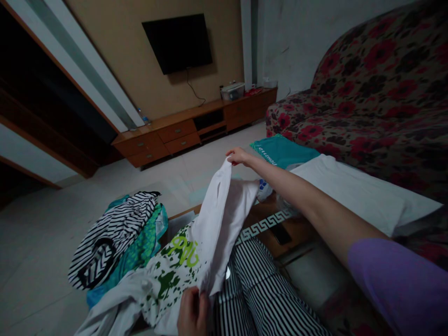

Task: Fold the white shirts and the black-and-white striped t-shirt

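Two bare hands hold one garment. Right hand (238,156): arm stretched forward, fingers pinched shut on the upper edge of the white cotton T-shirt with green splatter print (210,233), lifting that edge. Left hand (192,311): low at the near edge of view, fingers closed on the lower hem of the same shirt. The shirt hangs stretched between the two grips, its green print facing left of the left hand.

Left of the left grip: heap of clothes, with a black-and-white striped garment (112,235) on top of a teal patterned cloth (140,252).

Right of the left grip, touching the shirt: black-and-white striped fabric (259,289) lying flat.

Under the right forearm: wooden low table with a white key-pattern border (269,223).

Just beyond the right grip: folded teal garment with white lettering (283,150), and beside it a folded white cloth (357,191), both at the edge of the red-flowered sofa (378,88).

Well beyond both grips: long wooden drawer cabinet (189,130) against the wall, a clear plastic box (233,91) on its top (contents cannot be told); black wall-mounted television (178,42) above.
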`<action>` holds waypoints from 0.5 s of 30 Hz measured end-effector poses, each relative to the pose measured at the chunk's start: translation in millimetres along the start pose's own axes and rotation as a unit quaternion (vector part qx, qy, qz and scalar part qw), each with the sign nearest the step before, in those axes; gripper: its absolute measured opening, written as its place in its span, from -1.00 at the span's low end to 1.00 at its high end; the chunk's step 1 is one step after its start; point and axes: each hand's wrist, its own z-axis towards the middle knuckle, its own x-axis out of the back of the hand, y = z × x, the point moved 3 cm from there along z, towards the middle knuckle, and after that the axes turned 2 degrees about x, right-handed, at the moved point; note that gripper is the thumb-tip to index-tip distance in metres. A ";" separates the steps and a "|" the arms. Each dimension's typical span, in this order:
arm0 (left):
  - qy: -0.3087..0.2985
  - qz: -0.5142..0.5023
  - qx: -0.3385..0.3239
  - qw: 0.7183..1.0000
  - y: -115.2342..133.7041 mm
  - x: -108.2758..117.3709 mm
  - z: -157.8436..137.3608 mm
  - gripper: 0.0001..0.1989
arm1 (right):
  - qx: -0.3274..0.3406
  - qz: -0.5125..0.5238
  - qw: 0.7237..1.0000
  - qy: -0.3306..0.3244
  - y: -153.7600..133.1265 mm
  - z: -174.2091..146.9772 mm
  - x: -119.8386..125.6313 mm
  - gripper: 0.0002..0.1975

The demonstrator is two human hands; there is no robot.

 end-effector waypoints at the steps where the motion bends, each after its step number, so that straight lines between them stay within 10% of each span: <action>1: 0.000 -0.004 -0.006 1.000 0.4 1.8 -1.9 -0.67 | -0.004 0.017 1.000 -0.005 5.7 -7.4 9.5 -0.59; 15: -0.010 0.087 -0.182 0.979 -4.8 -12.2 -13.4 -0.80 | -0.156 -0.141 0.978 0.008 123.9 -75.7 23.8 -0.70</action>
